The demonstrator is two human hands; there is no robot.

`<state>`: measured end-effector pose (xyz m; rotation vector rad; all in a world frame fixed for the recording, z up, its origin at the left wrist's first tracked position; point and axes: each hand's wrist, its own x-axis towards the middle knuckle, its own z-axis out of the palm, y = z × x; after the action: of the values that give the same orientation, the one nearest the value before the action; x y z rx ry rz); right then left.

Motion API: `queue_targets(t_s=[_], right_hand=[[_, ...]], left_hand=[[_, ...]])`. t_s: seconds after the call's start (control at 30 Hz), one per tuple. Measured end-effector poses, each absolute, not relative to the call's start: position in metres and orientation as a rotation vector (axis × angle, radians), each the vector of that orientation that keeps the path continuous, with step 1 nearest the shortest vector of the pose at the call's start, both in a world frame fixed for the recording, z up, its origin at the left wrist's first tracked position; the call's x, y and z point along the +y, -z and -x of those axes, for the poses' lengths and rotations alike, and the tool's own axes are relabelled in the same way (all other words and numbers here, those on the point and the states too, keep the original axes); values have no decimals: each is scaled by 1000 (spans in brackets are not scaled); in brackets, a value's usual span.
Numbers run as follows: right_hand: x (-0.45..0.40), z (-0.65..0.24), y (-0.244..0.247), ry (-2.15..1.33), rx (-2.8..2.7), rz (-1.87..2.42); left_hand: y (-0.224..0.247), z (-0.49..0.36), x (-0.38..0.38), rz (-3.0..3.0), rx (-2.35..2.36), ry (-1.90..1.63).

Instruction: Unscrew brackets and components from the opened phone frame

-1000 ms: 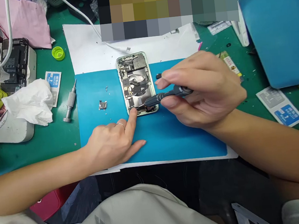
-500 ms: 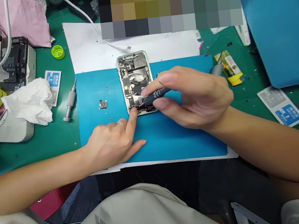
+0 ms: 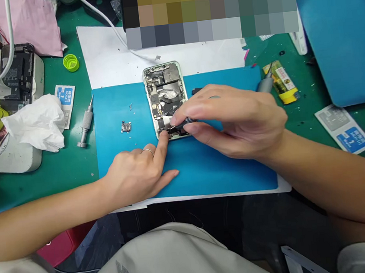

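An opened smartphone lies upright on the blue mat, its inner parts bare. With the index finger stretched out, my left hand presses the phone's lower left corner; the thumb is apart and nothing is held. My right hand is closed in a pinch around dark tweezers, over the lower part of the phone. Fingers hide much of the tweezers, and their thin tip points at the lower edge. A small metal bracket-like part and a tiny piece lie left of the phone.
A grey screwdriver lies at the mat's left edge, near a crumpled tissue and a green cap. On the right are a yellow-ended container, another grey screwdriver and a printed card. A white cable hangs behind.
My right hand has turned slightly and its fingers have drawn closer together, so less of the tweezers' handle shows. My left hand and the phone stay put.
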<state>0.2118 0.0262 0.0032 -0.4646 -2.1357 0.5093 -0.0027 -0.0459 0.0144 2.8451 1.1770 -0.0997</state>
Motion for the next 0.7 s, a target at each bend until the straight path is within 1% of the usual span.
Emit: queue_targets(t_s=[0.2,0.4,0.6,0.7], right_hand=[[28,-211,-2,-491,-2114,417],[26,-212,2,-552,-2106,529],[22,-216,10,-294,-1860,588],[16,-214,9,-458,-1846,534]], left_hand=[[-15,3,-46,-2846,1174,101],[-15,2,-45,-2840,1167,104],[-14,3,-46,-2839,1147,76],[-14,4,-46,-2847,1118,22]])
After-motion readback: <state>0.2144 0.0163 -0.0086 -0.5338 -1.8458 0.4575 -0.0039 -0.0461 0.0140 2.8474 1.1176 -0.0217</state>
